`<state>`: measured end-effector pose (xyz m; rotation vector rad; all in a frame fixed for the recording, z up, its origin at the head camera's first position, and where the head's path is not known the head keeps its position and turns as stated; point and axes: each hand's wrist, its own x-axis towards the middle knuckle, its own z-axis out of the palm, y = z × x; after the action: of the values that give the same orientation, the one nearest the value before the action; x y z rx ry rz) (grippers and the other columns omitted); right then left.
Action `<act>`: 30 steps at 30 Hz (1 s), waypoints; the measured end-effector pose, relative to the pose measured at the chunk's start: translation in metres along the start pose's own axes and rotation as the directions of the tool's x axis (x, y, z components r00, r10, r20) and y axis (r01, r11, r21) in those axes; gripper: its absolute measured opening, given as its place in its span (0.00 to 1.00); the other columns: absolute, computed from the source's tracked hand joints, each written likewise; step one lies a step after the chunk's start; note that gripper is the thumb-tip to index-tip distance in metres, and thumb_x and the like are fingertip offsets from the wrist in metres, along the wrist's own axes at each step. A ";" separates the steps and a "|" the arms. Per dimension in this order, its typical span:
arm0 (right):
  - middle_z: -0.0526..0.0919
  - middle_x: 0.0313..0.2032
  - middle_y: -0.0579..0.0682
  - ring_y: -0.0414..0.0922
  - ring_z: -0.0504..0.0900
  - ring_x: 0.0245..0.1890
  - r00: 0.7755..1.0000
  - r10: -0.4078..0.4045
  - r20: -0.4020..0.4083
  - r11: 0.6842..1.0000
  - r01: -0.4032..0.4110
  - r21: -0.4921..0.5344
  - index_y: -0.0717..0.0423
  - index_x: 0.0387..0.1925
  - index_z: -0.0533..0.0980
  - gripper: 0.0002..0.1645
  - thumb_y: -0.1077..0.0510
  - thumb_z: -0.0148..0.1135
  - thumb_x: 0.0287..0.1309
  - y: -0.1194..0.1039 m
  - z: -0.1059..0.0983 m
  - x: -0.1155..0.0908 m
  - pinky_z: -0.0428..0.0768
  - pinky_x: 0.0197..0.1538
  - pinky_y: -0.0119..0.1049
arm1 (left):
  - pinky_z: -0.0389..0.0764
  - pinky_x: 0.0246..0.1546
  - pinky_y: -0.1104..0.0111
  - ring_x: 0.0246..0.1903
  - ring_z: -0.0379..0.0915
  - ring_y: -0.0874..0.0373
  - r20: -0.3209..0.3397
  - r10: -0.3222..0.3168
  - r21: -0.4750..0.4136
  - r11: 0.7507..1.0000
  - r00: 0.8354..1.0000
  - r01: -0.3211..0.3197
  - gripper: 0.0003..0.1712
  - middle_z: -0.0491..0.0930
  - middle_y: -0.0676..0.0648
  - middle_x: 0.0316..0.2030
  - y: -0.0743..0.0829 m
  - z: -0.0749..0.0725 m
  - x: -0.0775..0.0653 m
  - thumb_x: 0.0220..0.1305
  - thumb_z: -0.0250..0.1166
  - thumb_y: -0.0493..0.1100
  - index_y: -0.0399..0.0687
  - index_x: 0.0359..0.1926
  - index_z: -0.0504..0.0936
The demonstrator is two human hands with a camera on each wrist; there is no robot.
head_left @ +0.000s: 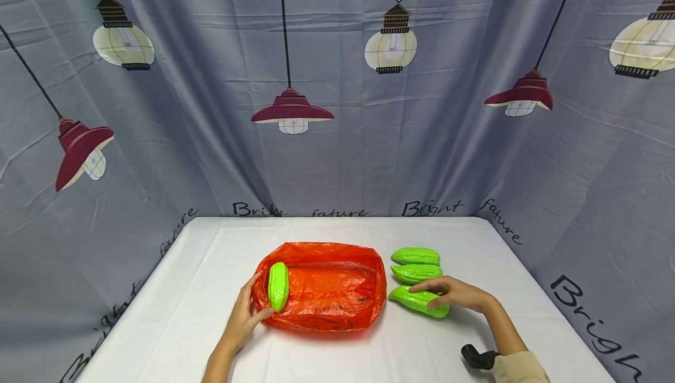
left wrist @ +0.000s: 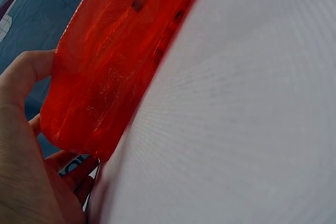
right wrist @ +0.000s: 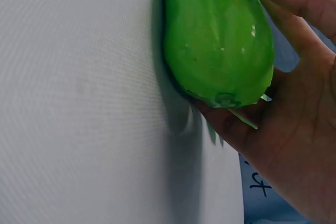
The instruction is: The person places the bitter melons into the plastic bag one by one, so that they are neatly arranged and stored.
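A red plastic bag [head_left: 337,316] lies wide open on the white table, with one bright green bitter melon [head_left: 278,287] inside at its left end. My left hand [head_left: 244,320] holds the bag's left side, the thumb at the near rim and the fingers around the outer edge; the left wrist view shows the red plastic [left wrist: 100,77] between them. To the right of the bag, my right hand [head_left: 454,293] grips the nearest bitter melon [head_left: 412,299], fingers over its far side and thumb on the near side. Its blunt end fills the right wrist view.
Two more bitter melons, a middle one [head_left: 416,273] and a far one [head_left: 415,256], lie in a row just beyond the gripped one. A black device [head_left: 479,357] sits at the right wrist. Grey printed curtains [head_left: 337,160] surround the white table [head_left: 158,313].
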<state>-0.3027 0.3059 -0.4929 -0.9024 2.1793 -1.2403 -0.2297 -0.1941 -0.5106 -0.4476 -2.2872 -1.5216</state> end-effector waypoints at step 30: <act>0.73 0.56 0.50 0.44 0.68 0.38 1.000 0.014 -0.025 1.000 -0.015 -0.022 0.52 0.59 0.71 0.32 0.58 0.67 0.50 -0.010 0.013 -0.001 0.73 0.37 0.32 | 0.57 0.55 0.42 0.61 0.54 0.36 0.001 -0.002 0.011 1.000 1.000 0.002 0.45 0.59 0.29 0.61 -0.001 0.000 0.000 0.47 0.68 0.34 0.33 0.66 0.56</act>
<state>-0.2899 0.2959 -0.4907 -0.8827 2.2189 -1.2292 -0.2299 -0.1946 -0.5114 -0.4435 -2.2961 -1.5095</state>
